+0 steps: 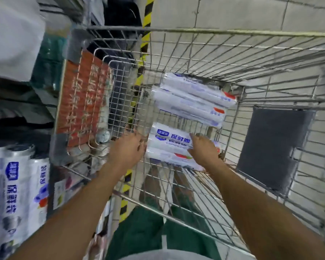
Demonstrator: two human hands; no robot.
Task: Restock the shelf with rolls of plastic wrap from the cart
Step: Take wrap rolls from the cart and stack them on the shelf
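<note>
Rolls of plastic wrap (pixel 169 147) lie in the cart (pixel 214 31) in two stacks. Your left grip (pixel 129 147) clasps the near stack's left end, your right grip (pixel 203 149) its right end.

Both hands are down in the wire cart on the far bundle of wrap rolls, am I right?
Not quite. The head view shows the left hand and right hand down in the wire cart on the near bundle of wrap rolls; the far bundle lies untouched.
</note>
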